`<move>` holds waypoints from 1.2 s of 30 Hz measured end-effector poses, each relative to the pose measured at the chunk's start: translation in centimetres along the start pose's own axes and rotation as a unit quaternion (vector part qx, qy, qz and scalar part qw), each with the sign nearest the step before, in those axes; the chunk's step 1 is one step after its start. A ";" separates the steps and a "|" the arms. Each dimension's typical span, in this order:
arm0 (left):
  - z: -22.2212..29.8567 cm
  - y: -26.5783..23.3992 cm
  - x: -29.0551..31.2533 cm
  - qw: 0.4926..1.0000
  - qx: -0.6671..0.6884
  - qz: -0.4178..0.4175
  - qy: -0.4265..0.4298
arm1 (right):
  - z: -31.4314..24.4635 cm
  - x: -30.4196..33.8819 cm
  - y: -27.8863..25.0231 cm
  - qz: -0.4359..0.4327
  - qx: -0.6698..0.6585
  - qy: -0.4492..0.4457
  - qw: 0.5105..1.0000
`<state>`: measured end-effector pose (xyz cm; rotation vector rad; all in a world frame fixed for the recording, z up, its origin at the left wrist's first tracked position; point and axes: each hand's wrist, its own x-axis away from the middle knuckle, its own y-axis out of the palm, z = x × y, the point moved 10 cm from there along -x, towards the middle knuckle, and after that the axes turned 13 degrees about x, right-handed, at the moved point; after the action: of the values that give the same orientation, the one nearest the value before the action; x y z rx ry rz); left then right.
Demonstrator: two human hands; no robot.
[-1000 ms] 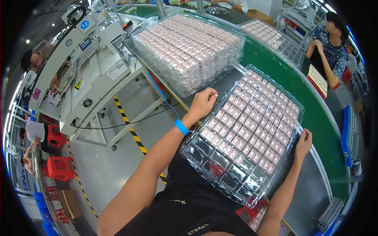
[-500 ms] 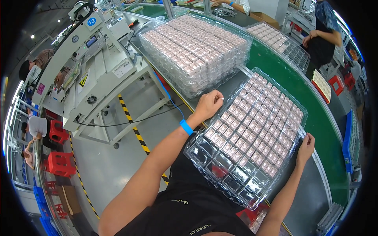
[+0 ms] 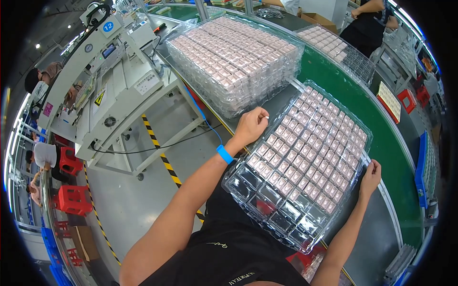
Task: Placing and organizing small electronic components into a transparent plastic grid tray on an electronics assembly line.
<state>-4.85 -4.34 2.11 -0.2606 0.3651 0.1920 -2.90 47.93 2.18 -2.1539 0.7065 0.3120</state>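
Note:
A clear plastic tray lies tilted before me. Small pale pink square pieces fill most of its pockets; the rows nearest my body are bare. Beside its left edge is my left hand, with a blue band round the wrist. Its fingers are pinched together, and a tiny white bit shows at the tips, too small to name. My right hand is by the tray's right edge, fingers curled in and closed. Whether anything is between them is hidden.
A tall stack of filled clear trays stands beyond my left hand. Across the green conveyor belt lies another part-filled tray. A white machine is at left. At the upper right stands a co-worker.
Both my hands and the tray stay nearly in place. The co-worker at upper right has shifted left and changed arm position.

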 end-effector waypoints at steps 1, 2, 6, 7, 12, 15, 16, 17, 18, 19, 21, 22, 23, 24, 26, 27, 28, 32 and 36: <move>0.0 0.0 0.0 1.000 0.000 0.000 0.000 | 0.1 0.0 0.0 0.000 -0.003 -0.001 1.000; 0.0 0.0 0.0 1.000 -0.002 0.000 0.003 | 0.2 0.0 0.0 0.001 -0.007 -0.003 1.000; 0.0 -0.2 0.0 1.000 -0.003 0.003 0.007 | 0.0 0.0 0.2 -0.003 -0.004 0.002 1.000; 0.1 -0.2 0.0 1.000 -0.003 0.004 0.007 | 0.3 0.0 0.2 -0.005 -0.009 0.002 1.000; 0.5 0.1 0.0 1.000 -0.003 -0.007 0.019 | 0.5 -0.1 0.3 -0.002 -0.009 0.002 1.000; 0.4 0.1 0.1 1.000 -0.011 -0.013 0.013 | 0.1 0.0 0.1 0.004 -0.007 0.000 1.000; 0.4 0.1 0.1 1.000 -0.010 -0.013 0.013 | 0.4 -0.1 0.2 -0.003 -0.007 0.001 1.000; 0.4 0.1 0.0 1.000 -0.014 -0.016 0.015 | 0.6 -0.1 0.3 -0.010 -0.007 0.003 1.000; 0.4 0.2 0.1 1.000 -0.019 -0.019 0.016 | 0.5 -0.1 0.3 -0.010 -0.006 0.004 1.000; 0.4 0.2 0.1 1.000 -0.019 -0.019 0.016 | 0.3 -0.1 0.3 -0.006 -0.010 0.001 1.000; 0.4 0.3 0.1 1.000 -0.018 -0.021 0.009 | 0.2 -0.1 0.2 -0.002 -0.014 -0.001 1.000; 0.5 0.3 0.1 1.000 -0.018 -0.022 0.009 | 0.3 -0.1 0.3 -0.005 -0.011 0.000 1.000; 0.4 0.3 0.1 1.000 -0.019 -0.023 0.004 | 0.4 -0.1 0.3 -0.008 -0.007 0.002 1.000; 0.3 0.3 0.1 1.000 -0.019 -0.024 -0.001 | 0.5 -0.1 0.4 -0.008 -0.007 0.002 1.000; 0.3 0.3 0.1 0.999 -0.023 -0.024 -0.001 | 0.5 0.0 0.5 -0.008 -0.011 0.001 1.000; 0.3 0.3 0.1 0.999 -0.026 -0.024 0.001 | 0.4 -0.1 0.4 -0.007 -0.011 0.000 1.000; 0.3 0.3 0.1 0.999 -0.025 -0.024 0.002 | 0.3 -0.1 0.2 -0.005 -0.013 -0.001 1.000; 0.2 0.1 0.0 1.000 -0.010 -0.004 0.013 | 0.0 0.0 0.1 -0.005 -0.015 -0.003 1.000; 0.2 -0.3 0.0 1.000 -0.008 0.005 -0.011 | -0.2 0.0 0.0 0.003 -0.012 -0.007 1.000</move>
<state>-4.70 -4.58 2.37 -0.2720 0.3427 0.2068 -2.90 47.76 2.25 -2.1700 0.7048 0.3390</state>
